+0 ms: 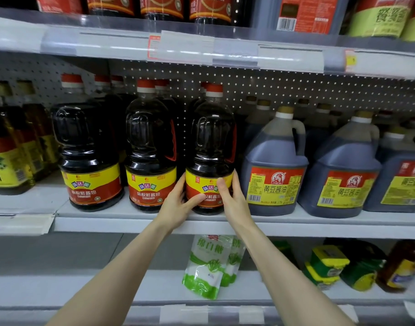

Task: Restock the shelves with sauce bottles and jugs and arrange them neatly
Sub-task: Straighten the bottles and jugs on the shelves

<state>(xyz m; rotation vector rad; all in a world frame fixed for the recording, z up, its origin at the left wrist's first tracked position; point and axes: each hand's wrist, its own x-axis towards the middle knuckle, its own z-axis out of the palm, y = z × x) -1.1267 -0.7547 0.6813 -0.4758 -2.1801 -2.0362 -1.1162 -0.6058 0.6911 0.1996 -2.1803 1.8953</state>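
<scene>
Three dark soy sauce bottles with red caps and yellow-red labels stand in a front row on the middle shelf point(135, 225). Both hands grip the rightmost one point(211, 147) at its label, upright at the shelf's front edge. My left hand point(179, 203) wraps its left side, thumb across the front. My right hand point(232, 196) holds its right side. The other two bottles point(150, 147) point(88, 151) stand to its left, with more behind them. Large blue-grey soy sauce jugs point(276, 161) point(340, 170) stand just right of the held bottle.
Yellow-labelled oil or wine bottles point(11, 149) fill the left end. The upper shelf point(201, 45) carries more dark bottles close overhead. On the lower shelf lie white-green sugar bags point(206, 264) and green-yellow packs point(326, 262). A gap shows between the middle and held bottles.
</scene>
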